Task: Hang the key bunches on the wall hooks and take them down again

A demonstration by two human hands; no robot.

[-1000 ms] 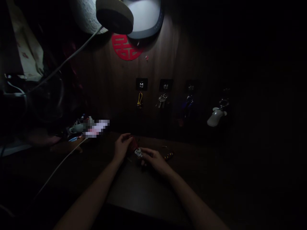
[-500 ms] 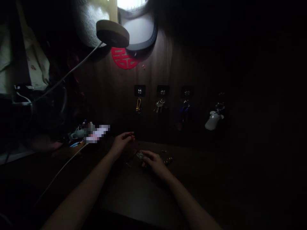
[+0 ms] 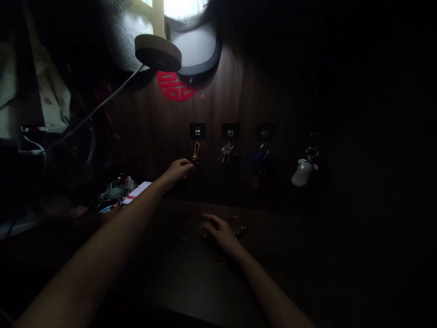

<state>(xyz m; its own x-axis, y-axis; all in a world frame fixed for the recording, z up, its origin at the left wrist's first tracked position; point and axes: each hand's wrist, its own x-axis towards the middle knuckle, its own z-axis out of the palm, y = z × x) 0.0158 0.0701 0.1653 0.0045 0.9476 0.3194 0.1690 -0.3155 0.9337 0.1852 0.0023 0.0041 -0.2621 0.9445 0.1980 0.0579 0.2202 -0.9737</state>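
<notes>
My left hand (image 3: 179, 171) is raised in front of the dark wood panel, its fingertips pinched on a red cord (image 3: 192, 166), most of which is hidden or lost in the dark. Just above those fingertips hangs a yellow cord loop (image 3: 196, 150) on a hook. My right hand (image 3: 218, 231) is low over the dark table (image 3: 201, 278), palm down with the fingers apart and nothing visible in them. Beside its wrist lies a dark, yellow-dotted object (image 3: 240, 230), perhaps a beaded string. A tiny shiny piece (image 3: 233, 217) lies behind it.
Keys (image 3: 226, 151), a blue-toned bunch (image 3: 262, 155) and a white animal-shaped pendant (image 3: 303, 173) hang from hooks to the right. A round lamp base (image 3: 159, 52) juts out above, its white cable (image 3: 112, 96) running left. Papers (image 3: 138, 191) and clutter lie at left.
My left hand has moved up and right toward the yellow loop with the red cord. My right hand has let go of the small silvery, clear-looking piece and stayed in place.
</notes>
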